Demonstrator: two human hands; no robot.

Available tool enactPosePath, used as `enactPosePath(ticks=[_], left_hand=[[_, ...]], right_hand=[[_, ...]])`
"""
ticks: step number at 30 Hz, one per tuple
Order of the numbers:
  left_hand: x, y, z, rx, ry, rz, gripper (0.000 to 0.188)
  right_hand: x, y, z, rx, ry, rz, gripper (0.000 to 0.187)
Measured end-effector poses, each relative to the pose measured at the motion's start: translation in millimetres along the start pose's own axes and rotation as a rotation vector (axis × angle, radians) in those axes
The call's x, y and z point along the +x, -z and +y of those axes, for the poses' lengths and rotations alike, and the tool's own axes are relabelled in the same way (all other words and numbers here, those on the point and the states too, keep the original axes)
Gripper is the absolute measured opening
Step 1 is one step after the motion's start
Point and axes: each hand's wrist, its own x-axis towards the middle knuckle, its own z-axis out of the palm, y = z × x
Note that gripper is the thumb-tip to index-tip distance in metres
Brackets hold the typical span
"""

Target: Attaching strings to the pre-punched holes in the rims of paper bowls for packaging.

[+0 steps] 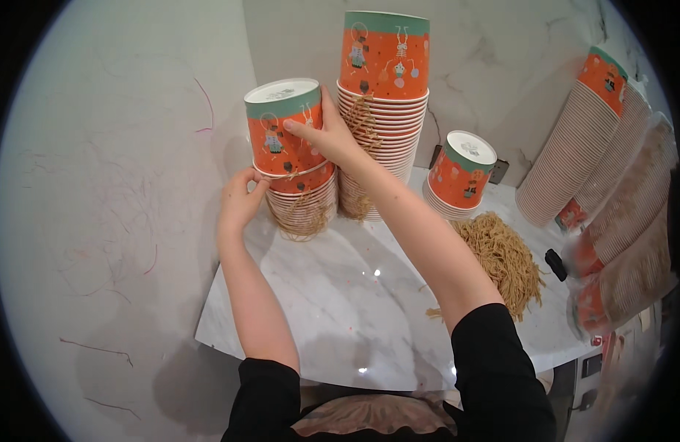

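An orange paper tub with a green band [285, 144] stands upside down on top of a short stack of nested tubs [303, 210] at the left. Around its right side wraps my right hand [329, 132], thumb on the front and fingers behind. Low on its left, my left hand [240, 197] has its fingertips pinched together at the white rim. Tan paper-like strands [308, 221] hang over the rims of this stack. Just right of it rises a taller stack of inverted tubs [384, 125], also with strands draped down its left side.
A small stack of tubs [464, 173] stands further right, beside a heap of tan strands [506, 261]. Long sleeves of nested tubs [568, 151] lean at the far right near a small black object [556, 264]. A scribbled white wall [126, 184] borders the marble-patterned table [333, 309].
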Motion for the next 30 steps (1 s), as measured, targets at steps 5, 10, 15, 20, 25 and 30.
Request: enactPosePath(ticks=[5,10,15,20,25,30], left_hand=[[-0.1,-5.6,-7.7,0.000,-0.066,-0.096,0.024],[-11.3,15.4,-2.4,-0.097,0.128,-0.286,0.030],[-22.2,32.1,28.3,0.144,0.220,-0.379,0.038],[-28.0,29.7,23.2,0.128,0.130,-0.145,0.060],[-30.3,40.6,36.7,0.149,0.075,-0.255,0.052],[-42.4,33.1,80.3,0.044,0.104,-0.455,0.041]], right_hand=[[-30.1,-1.6,7.5,-0.142,0.108,0.061,0.097],[-100.7,-9.2,-40.2,-0.450,0.401,0.097,0.085],[-142.7,114.6,-29.0,-0.754,0.317,0.514,0.044],[-154.2,213.2,19.9,-1.209,0.020,0.699,0.037],[-155.2,237.4,29.0,-0.883,-0.126,0.564,0.027],[-136.0,247.1,9.6,-0.846,-0.035,0.624,0.027]])
